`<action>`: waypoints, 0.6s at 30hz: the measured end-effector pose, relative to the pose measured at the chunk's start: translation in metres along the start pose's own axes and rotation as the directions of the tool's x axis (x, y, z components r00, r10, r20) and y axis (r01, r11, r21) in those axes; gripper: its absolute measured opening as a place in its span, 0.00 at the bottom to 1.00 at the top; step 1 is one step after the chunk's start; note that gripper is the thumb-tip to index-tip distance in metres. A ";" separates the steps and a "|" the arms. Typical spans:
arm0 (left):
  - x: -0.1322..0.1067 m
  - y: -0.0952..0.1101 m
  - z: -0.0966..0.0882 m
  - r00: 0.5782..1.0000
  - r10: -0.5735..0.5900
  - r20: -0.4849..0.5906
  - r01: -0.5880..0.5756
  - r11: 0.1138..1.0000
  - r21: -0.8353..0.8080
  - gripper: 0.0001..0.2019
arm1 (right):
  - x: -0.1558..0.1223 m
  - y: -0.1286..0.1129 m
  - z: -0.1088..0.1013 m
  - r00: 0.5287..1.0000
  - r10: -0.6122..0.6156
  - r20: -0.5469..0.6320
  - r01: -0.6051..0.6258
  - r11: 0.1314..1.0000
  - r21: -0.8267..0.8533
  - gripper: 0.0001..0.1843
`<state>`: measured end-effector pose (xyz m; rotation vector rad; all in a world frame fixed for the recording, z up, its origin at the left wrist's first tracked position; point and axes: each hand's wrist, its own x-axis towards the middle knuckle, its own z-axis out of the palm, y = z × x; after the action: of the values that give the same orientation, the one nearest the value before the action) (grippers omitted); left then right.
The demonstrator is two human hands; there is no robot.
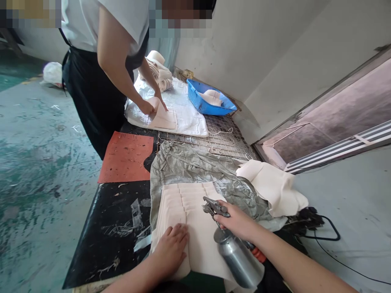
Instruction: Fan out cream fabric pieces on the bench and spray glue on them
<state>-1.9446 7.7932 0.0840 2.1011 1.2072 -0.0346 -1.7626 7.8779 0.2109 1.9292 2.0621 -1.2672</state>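
Observation:
My right hand [233, 219] is wrapped round the handle of a metal spray gun [241, 258], whose cup hangs tilted beneath it. The nozzle points forward over a stack of cream fabric pieces [203, 240], fanned out in overlapping layers. Flat on the left part of this stack rests my left hand [173, 248], its fingers stretched out and nothing held. A crumpled grey-green cloth [192, 160] lies beneath and behind the stack. To the right is a loose heap of cream sheets [271, 185].
Across the table a co-worker [113, 53] handles a cream piece [165, 118] on white plastic sheeting [195, 126]. A blue basin [210, 106] with cream pieces stands on wire mesh [229, 132]. An orange-red sheet [126, 156] covers part of the black tabletop [91, 232]. A cable [345, 264] trails at right.

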 end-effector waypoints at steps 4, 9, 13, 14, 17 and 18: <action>-0.001 0.000 0.004 1.000 0.011 -0.012 -0.011 1.000 -0.006 0.29 | -0.001 -0.018 0.010 0.996 -0.075 0.054 0.077 0.996 -0.044 0.16; -0.002 -0.003 0.012 0.998 0.032 -0.049 -0.033 0.999 -0.021 0.29 | -0.003 -0.042 0.021 0.981 -0.135 0.142 0.141 0.990 -0.028 0.23; 0.001 -0.006 0.023 0.992 0.059 -0.110 -0.060 0.998 -0.005 0.26 | -0.002 -0.055 0.029 0.952 -0.214 0.218 0.223 0.975 -0.016 0.22; 0.001 -0.007 0.025 0.990 0.066 -0.128 -0.067 0.998 -0.002 0.25 | -0.001 -0.057 0.030 0.945 -0.238 0.224 0.245 0.969 -0.007 0.22; 0.001 -0.009 0.030 0.985 0.072 -0.155 -0.074 0.997 -0.002 0.25 | 0.002 -0.060 0.033 0.945 -0.262 0.196 0.265 0.964 0.011 0.22; 0.001 -0.009 0.031 0.985 0.073 -0.156 -0.075 0.997 -0.005 0.25 | 0.004 -0.059 0.032 0.951 -0.256 0.175 0.257 0.966 0.013 0.22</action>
<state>-1.9417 7.7786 0.0552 2.1703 1.2155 0.1723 -1.8288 7.8689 0.2176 1.5178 2.2754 -1.4124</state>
